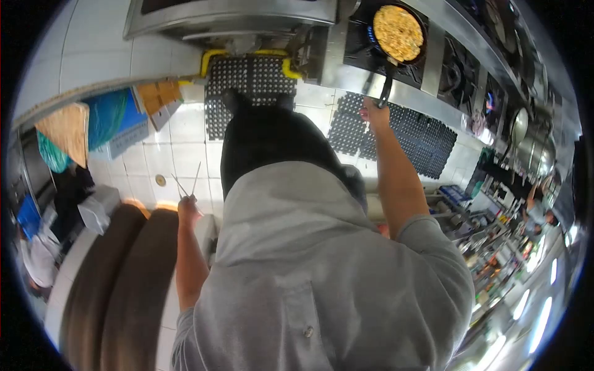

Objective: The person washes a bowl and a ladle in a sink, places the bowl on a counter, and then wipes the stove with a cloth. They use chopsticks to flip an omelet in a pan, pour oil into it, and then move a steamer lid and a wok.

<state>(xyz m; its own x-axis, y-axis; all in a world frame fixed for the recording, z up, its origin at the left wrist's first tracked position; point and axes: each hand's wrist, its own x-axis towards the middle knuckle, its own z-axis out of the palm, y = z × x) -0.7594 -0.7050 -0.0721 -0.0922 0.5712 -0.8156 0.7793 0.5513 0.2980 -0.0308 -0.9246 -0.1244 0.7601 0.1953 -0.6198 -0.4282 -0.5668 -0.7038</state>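
Observation:
A black frying pan with a round, golden-yellow food (398, 33) in it sits on a stove burner at the upper right, where blue flame shows at its left side. Its dark handle (388, 83) points down toward me and ends at my right hand (375, 114), whose fingers look curled round its end. At the left, low and away from the stove, my left hand (188, 209) is closed on thin metal tongs (194, 183), their two tips spread apart and pointing away from me.
More burners (456, 74) line the stove to the right. Perforated black mats (250, 83) lie on the tiled floor. Boxes and a wooden board (67, 133) stand at the left. A co-worker (41, 258) is at the far left, and other people (537, 213) are far right.

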